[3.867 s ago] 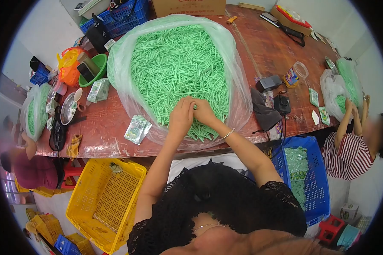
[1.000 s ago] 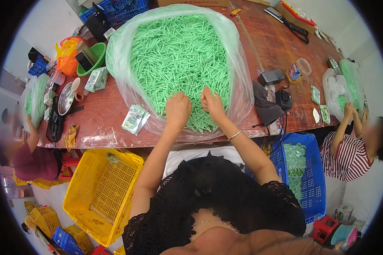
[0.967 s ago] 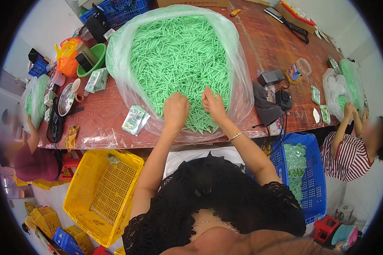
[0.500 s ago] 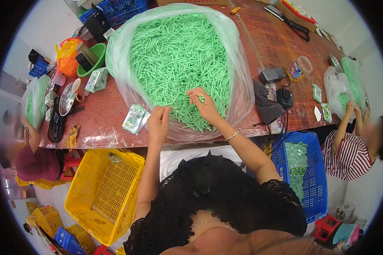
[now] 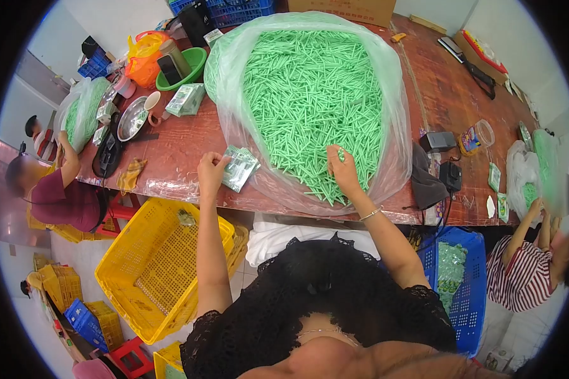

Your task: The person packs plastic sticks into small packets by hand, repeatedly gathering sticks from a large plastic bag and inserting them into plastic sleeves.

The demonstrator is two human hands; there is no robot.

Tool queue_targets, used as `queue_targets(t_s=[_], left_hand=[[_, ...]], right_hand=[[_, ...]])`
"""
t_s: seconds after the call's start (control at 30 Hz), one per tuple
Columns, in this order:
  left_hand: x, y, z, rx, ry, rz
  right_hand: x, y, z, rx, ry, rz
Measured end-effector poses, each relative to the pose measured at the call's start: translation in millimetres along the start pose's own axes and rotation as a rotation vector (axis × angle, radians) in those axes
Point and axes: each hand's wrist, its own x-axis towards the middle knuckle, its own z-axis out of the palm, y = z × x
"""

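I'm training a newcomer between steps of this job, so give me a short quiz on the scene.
1. Which hand's fingers are at the printed packets?
A) left
B) right
C) neither

2. True or false: the right hand is over the blue crate.

3. Fill in the blank: the heap of green sticks lies in an open, see-through plastic ____.

Key:
1. A, the left hand.
2. False; it is over the green sticks.
3. bag.
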Motion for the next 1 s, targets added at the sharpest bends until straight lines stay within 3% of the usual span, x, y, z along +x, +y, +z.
queue_targets(t_s=[0.03,0.17,0.23,0.43,0.57,0.7,0.9,0.97,1.0], left_hand=[[-1.8,3.6,-1.3,-0.031,0.021,-0.01],[-13.6,12.5,-11.2,0.102,0.166,0.39],[-20.7,55.2,-26.5,0.147,0.255,0.534],[-50.7,158.9,11.0,-0.305,-0.262,0.464],[-56.7,170.8,39.4,-0.583,-0.464,0.2],[-64.9,170.2,59.6,-0.499,-0.386,0.316],[-71.2,174.0,70.5,-0.552,-0.387,0.365],[-69.8,171.8,66.9,-0.565,-0.41,0.374],[-68.7,170.2,65.0,-0.572,-0.423,0.378]], right_hand=[[0.0,1.0,-0.6,0.029,0.006,-0.015],[-1.3,-7.7,-3.8,0.007,0.035,-0.025],[-3.9,-31.6,-3.4,-0.089,0.0,-0.061],[-4.8,-89.1,25.7,-0.441,-0.32,-0.111],[-2.4,-77.1,4.7,-0.474,-0.327,-0.164],[-12.0,-68.3,-8.1,-0.433,-0.299,-0.109],[-14.9,-62.7,-17.5,-0.406,-0.281,-0.251],[-13.1,-54.6,-24.9,-0.15,-0.229,0.115],[-9.0,-54.3,-30.0,0.003,-0.235,0.141]])
